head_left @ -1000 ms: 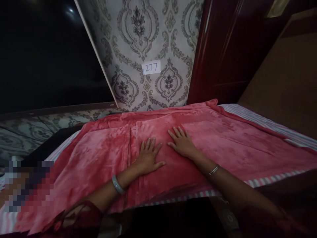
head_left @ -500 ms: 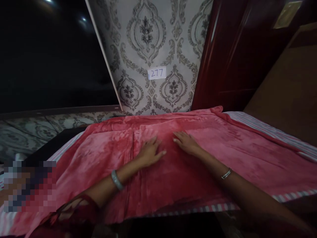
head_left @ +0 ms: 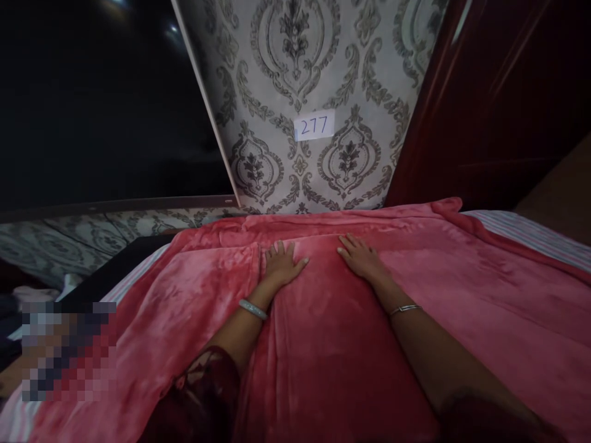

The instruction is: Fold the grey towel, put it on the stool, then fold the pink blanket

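Bed (head_left: 530, 232), pink blanket (head_left: 462, 295), hands (head_left: 281, 266) flat

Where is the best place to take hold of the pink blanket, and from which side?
Probably the far folded edge of the pink blanket, from above: it forms a raised ridge just beyond the left hand and right hand, which lie flat, palms down.

A small white label (head_left: 314, 125) on the patterned wallpaper (head_left: 277, 74) reads "277" in handwritten blue numerals.
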Available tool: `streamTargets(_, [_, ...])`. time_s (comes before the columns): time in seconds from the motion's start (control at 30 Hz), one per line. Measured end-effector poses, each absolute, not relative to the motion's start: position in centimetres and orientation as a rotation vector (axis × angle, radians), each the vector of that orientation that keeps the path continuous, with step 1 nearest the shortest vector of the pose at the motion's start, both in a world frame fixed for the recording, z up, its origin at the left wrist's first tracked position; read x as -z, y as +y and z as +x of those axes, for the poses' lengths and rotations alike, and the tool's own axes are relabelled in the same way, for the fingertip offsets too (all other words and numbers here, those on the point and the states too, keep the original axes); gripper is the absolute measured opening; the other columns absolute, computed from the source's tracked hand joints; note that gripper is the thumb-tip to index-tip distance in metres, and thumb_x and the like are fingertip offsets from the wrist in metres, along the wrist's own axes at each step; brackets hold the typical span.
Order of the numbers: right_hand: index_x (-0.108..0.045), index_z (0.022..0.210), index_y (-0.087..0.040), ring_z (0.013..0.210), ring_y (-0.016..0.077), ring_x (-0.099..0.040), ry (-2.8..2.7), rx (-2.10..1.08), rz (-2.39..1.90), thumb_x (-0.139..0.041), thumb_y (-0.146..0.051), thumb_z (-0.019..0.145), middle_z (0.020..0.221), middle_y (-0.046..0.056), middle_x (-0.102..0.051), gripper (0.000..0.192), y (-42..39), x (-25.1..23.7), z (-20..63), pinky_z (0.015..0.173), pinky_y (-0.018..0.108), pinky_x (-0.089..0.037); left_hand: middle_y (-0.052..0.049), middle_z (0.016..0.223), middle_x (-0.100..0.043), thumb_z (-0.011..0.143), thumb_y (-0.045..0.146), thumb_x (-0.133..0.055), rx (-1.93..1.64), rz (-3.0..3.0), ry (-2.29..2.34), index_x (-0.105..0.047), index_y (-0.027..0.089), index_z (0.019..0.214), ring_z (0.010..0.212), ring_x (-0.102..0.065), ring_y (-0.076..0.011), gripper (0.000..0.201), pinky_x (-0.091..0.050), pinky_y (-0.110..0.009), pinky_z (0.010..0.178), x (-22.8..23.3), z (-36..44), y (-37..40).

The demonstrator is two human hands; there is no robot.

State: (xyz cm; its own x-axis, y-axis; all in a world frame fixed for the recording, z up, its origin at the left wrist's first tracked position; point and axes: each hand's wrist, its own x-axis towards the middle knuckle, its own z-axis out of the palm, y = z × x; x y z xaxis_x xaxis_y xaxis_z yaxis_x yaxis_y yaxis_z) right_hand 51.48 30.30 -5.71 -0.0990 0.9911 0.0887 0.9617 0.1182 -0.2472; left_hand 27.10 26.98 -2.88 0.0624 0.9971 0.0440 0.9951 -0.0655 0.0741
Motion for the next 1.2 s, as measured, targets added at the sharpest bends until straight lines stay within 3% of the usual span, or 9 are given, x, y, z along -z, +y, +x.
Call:
streamTargets(0.43, [-0.034, 0.160, -0.026, 0.152, 0.0321, -0.026, -2.145, -0.238, -1.896, -0.023, -0.053, 0.104, 0.168, 0.008, -0.024, 0.062, 30.4, 5.0, 51.8, 0.117, 0.063, -0.029, -0.024, 0.165, -0.026, 0.093, 0.074, -0.030, -0.111, 2.265, 2.142, -0.030, 0.015, 0.160, 0.151, -0.026, -0.0459, 0.089, -0.024, -0.061, 0.119, 2.4, 27.7, 26.7])
streamTargets(0.6, [-0.029, 0.162, -0.026, 0.153, 0.0356, -0.023, -2.157, -0.346, -1.962, -0.025, -0.049, 0.105, 0.169, 0.007, -0.020, 0.062, 29.2, 2.4, 52.5, 0.116, 0.062, -0.033, -0.021, 0.168, -0.018, 0.092, 0.076, -0.030, -0.027, 2.158, 2.068, -0.023, 0.019, 0.162, 0.153, -0.022, -0.0438, 0.091, -0.023, -0.058, 0.120, 0.4, 27.4, 27.0])
streamTargets(0.73, [-0.023, 0.164, -0.026, 0.154, 0.0345, -0.020, -2.234, -0.259, -1.831, -0.023, -0.053, 0.105, 0.168, 0.007, -0.022, 0.064, 24.9, 2.1, 54.4, 0.119, 0.059, -0.030, -0.016, 0.170, -0.017, 0.095, 0.072, -0.032, -0.051, 2.285, 1.990, -0.024, 0.022, 0.162, 0.155, -0.014, -0.0423, 0.084, -0.018, -0.059, 0.122, -0.7, 27.7, 23.6])
streamTargets(0.9, [-0.026, 0.162, -0.035, 0.155, 0.0367, -0.015, -2.398, -0.072, -1.681, -0.031, -0.057, 0.103, 0.169, 0.003, -0.020, 0.063, 16.2, 4.9, 55.4, 0.118, 0.062, -0.027, -0.012, 0.171, -0.015, 0.093, 0.070, -0.044, -0.051, 2.645, 1.549, -0.025, 0.026, 0.162, 0.156, -0.008, -0.0406, 0.085, -0.012, -0.059, 0.125, 1.7, 27.7, 16.3])
streamTargets(1.2, [-0.028, 0.162, -0.032, 0.156, 0.0349, -0.011, -2.394, -0.077, -1.712, -0.033, -0.056, 0.104, 0.170, 0.003, -0.015, 0.063, 13.3, 6.4, 54.8, 0.120, 0.061, -0.024, -0.016, 0.171, -0.012, 0.093, 0.066, -0.050, -0.088, 2.693, 1.583, -0.026, 0.024, 0.162, 0.157, -0.003, -0.0410, 0.084, -0.009, -0.063, 0.124, 4.4, 26.6, 14.7])
